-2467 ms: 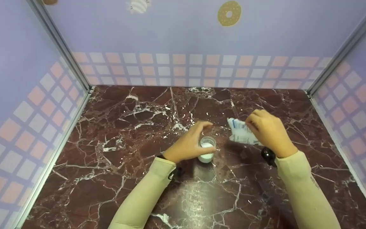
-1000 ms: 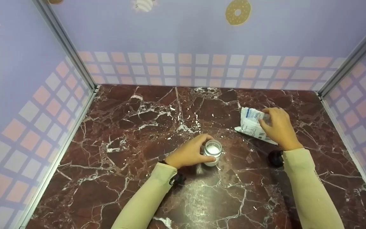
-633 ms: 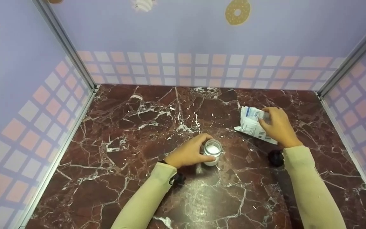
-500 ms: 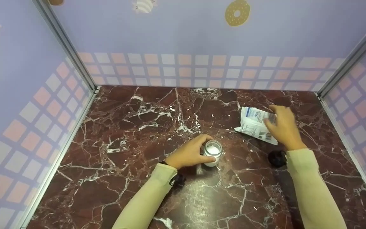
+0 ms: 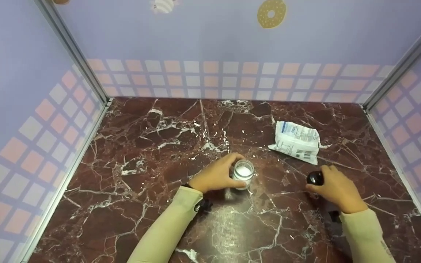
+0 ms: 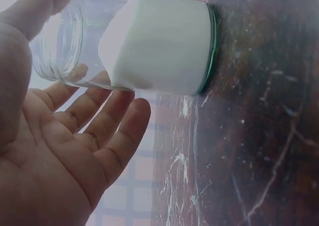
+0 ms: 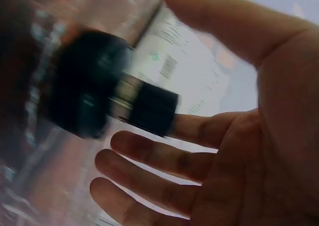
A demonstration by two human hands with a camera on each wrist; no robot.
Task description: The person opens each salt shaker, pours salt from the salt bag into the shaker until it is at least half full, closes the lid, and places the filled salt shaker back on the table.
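Note:
A glass jar (image 5: pixel 243 170), partly filled with white powder or grains, stands upright without a cover on the table. My left hand (image 5: pixel 216 175) holds it from the left, thumb at the near side and fingers behind; the left wrist view shows the fingertips against the glass (image 6: pixel 154 44). To the right, my right hand (image 5: pixel 338 188) is around a black round piece (image 5: pixel 315 178) with its thumb and fingers apart. In the right wrist view this piece is blurred: a wide black base (image 7: pixel 87 84), a pale neck and a black knob (image 7: pixel 152 109) near the index finger.
A white printed packet (image 5: pixel 296 142) with a blue patch lies on the dark red marbled table (image 5: pixel 159 219), behind the right hand. White specks (image 5: pixel 225 137) are scattered behind the jar. Purple panels (image 5: pixel 210 44) enclose the back and both sides.
The right hand held the packet, laid it on the table and let go. It has since moved nearer to me, to the black piece. The left hand stays at the jar.

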